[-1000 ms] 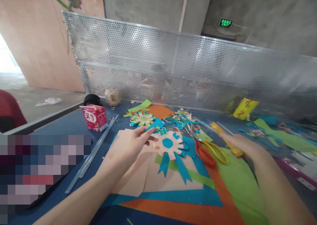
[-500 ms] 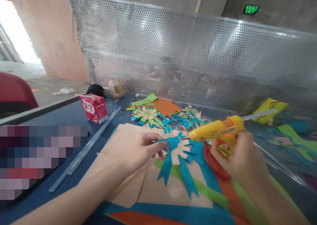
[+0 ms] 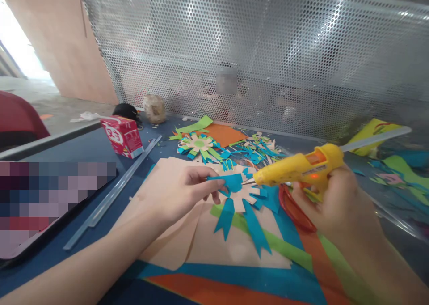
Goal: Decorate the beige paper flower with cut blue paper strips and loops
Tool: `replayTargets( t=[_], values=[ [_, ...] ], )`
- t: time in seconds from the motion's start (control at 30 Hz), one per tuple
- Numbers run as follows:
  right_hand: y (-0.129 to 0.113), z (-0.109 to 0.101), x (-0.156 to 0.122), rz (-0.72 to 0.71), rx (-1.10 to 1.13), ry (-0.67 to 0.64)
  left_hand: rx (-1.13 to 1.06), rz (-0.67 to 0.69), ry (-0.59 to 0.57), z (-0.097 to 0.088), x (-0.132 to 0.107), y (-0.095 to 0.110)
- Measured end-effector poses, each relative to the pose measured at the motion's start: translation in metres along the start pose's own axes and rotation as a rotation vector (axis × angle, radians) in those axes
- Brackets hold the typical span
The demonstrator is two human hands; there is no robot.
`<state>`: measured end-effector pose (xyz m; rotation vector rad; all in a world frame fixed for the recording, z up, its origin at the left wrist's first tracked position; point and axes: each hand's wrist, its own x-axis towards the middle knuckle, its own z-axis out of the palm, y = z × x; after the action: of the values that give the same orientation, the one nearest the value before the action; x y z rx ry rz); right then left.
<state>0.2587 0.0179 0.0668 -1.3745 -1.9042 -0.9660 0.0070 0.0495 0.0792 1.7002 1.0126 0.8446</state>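
My left hand pinches a small blue paper strip above a beige and blue paper rosette with blue ribbon tails. My right hand grips a yellow hot glue gun; its nozzle tip touches the end of the blue strip. A clear glue stick pokes out of the gun's back. The rosette lies on beige paper stacked over blue, green and orange sheets.
Red-handled scissors lie just under the gun. A second paper flower and paper scraps sit farther back. A red carton, loose glue sticks and a perforated metal screen border the table. A yellow pack stands right.
My right hand picked up the glue gun from the table and brought its nozzle to the blue strip. My left hand closed on the strip and raised it over the rosette.
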Motion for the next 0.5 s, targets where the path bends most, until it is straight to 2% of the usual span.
replayTargets(
  t=[0.37, 0.5],
  values=[
    [0.0006, 0.0006, -0.0005, 0.01, -0.025, 0.004, -0.028, -0.005, -0.017, -0.0008, -0.0017, -0.0022],
    [0.001, -0.0003, -0.0011, 0.019, -0.029, -0.002, 0.023, -0.005, -0.011, -0.0013, -0.0016, -0.002]
  ],
)
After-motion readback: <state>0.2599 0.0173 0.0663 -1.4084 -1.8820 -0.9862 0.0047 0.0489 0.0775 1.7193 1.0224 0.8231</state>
